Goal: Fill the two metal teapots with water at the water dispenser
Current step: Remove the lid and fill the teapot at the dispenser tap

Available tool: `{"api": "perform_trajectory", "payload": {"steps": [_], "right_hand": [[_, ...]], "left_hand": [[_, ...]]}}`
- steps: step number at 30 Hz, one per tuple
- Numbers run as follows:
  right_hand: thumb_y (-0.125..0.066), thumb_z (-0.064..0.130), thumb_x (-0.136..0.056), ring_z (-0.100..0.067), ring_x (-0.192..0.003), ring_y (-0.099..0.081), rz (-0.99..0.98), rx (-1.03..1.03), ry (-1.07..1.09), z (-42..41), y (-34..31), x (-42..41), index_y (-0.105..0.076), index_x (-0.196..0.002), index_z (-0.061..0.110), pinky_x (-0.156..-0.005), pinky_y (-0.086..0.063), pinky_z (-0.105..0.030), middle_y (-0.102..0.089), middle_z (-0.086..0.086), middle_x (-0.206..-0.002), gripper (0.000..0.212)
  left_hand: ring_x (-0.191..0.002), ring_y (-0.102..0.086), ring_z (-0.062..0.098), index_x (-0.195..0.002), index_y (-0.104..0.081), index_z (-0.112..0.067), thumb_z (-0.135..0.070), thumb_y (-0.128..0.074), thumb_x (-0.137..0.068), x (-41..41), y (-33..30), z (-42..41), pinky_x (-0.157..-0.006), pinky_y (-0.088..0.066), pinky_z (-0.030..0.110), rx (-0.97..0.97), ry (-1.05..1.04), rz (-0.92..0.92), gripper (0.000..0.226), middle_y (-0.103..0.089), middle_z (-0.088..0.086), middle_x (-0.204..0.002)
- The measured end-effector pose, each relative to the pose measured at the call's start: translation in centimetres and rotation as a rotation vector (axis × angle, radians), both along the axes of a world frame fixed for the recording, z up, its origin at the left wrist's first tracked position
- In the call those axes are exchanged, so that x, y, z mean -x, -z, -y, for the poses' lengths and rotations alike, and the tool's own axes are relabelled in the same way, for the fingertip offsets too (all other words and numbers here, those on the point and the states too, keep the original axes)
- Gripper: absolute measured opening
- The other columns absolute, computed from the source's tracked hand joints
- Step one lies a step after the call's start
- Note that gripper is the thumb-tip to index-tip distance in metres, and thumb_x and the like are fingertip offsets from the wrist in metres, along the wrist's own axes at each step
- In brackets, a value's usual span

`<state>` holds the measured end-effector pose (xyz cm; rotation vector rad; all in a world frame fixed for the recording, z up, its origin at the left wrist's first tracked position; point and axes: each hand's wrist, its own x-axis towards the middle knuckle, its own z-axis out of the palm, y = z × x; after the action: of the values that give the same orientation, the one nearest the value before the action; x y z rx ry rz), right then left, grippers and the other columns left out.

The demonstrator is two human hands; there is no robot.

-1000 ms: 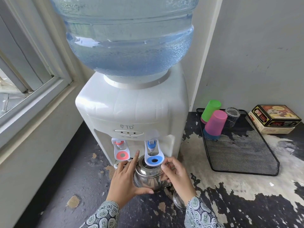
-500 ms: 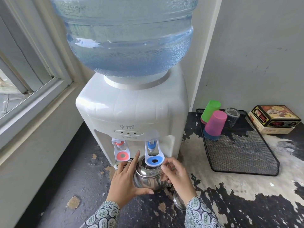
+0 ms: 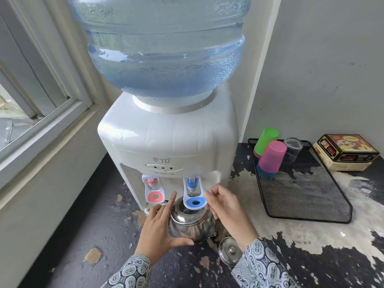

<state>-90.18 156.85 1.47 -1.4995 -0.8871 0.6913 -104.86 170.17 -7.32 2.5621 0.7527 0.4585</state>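
A black mesh tray lay at three o'clock on the peeling dark counter. At its far end stood a green cup, a pink cup and a clear glass, all upside down. A printed box sat at two o'clock, just beside the tray. A window frame ran along at nine o'clock.

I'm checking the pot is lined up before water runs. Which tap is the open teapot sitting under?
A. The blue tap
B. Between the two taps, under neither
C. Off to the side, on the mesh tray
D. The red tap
A: the teapot's open mouth sits directly below the blue tap, steadied by the left hand, while the red tap hangs to its left over nothing.
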Motion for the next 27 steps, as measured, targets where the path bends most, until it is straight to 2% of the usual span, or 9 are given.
{"api": "perform_trajectory", "payload": {"steps": [3,6,11,14,16,19,23,27], "right_hand": [[-0.061,0.034,-0.082,-0.001,-0.051,-0.042,0.003,0.0,0.018,-0.4,-0.2,0.0,-0.047,-0.073,0.016,-0.055,-0.036,-0.015,-0.049,0.001,-0.063,0.025],[-0.063,0.025,-0.082,-0.001,-0.05,-0.041,-0.051,0.003,0.042,-0.5,-0.1,-0.1,-0.049,-0.074,0.018,-0.052,-0.035,-0.015,-0.048,0.007,-0.06,0.018],[-0.067,0.025,-0.08,0.001,-0.047,-0.042,-0.089,0.007,0.099,-0.5,0.0,0.1,-0.05,-0.072,0.017,-0.049,-0.034,-0.012,-0.049,0.013,-0.051,0.02],[-0.064,0.045,-0.073,0.004,-0.052,-0.046,-0.025,0.061,0.117,-0.2,0.1,0.3,-0.057,-0.073,0.015,-0.054,-0.039,-0.011,-0.053,0.011,-0.057,0.031],[-0.06,0.05,-0.072,-0.001,-0.056,-0.047,0.004,0.085,0.108,0.0,0.3,0.5,-0.061,-0.07,0.012,-0.057,-0.038,-0.013,-0.053,0.008,-0.057,0.038],[-0.062,0.039,-0.08,-0.009,-0.056,-0.04,0.069,0.137,0.117,-0.1,0.7,0.5,-0.057,-0.067,0.008,-0.059,-0.035,-0.026,-0.045,0.002,-0.056,0.034],[-0.063,0.031,-0.081,-0.005,-0.045,-0.03,0.187,0.258,0.107,-0.2,1.9,0.1,-0.047,-0.059,0.019,-0.051,-0.029,-0.023,-0.036,0.01,-0.04,0.029],[-0.062,0.031,-0.083,-0.006,-0.044,-0.031,0.293,0.325,0.145,-1.5,3.5,0.1,-0.044,-0.058,0.024,-0.05,-0.031,-0.025,-0.035,0.006,-0.043,0.032]], "left_hand": [[-0.101,-0.029,0.001,-0.143,0.008,-0.04,-0.092,-0.049,-0.043,0.0,0.0,0.1,-0.094,-0.041,0.033,-0.004,0.0,0.004,0.126,-0.056,-0.011,-0.118],[-0.102,-0.029,0.002,-0.142,0.011,-0.043,-0.093,-0.049,-0.043,0.0,-0.1,0.1,-0.095,-0.041,0.033,0.006,0.002,-0.001,0.126,-0.054,-0.011,-0.12],[-0.101,-0.029,0.0,-0.142,0.01,-0.044,-0.092,-0.05,-0.043,0.0,-0.2,0.2,-0.094,-0.042,0.034,0.003,0.011,0.003,0.125,-0.048,-0.02,-0.118],[-0.099,-0.027,-0.002,-0.143,0.006,-0.041,-0.092,-0.05,-0.044,0.0,-0.3,0.2,-0.092,-0.043,0.033,0.01,0.011,0.001,0.126,-0.045,-0.023,-0.115],[-0.098,-0.027,-0.002,-0.143,0.007,-0.04,-0.092,-0.051,-0.044,0.0,-0.4,0.2,-0.092,-0.042,0.032,0.014,0.013,-0.006,0.126,-0.045,-0.024,-0.115],[-0.097,-0.027,-0.002,-0.144,0.004,-0.038,-0.092,-0.051,-0.044,0.0,-0.4,0.2,-0.091,-0.042,0.032,0.012,0.017,-0.009,0.126,-0.045,-0.024,-0.114],[-0.098,-0.026,-0.002,-0.145,0.003,-0.037,-0.091,-0.051,-0.044,0.0,-0.4,0.3,-0.091,-0.042,0.032,0.007,0.012,-0.006,0.126,-0.044,-0.024,-0.116],[-0.098,-0.03,0.002,-0.144,0.003,-0.04,-0.091,-0.053,-0.043,0.2,-0.2,0.4,-0.092,-0.044,0.033,0.005,0.018,-0.019,0.126,-0.045,-0.025,-0.116]]}}
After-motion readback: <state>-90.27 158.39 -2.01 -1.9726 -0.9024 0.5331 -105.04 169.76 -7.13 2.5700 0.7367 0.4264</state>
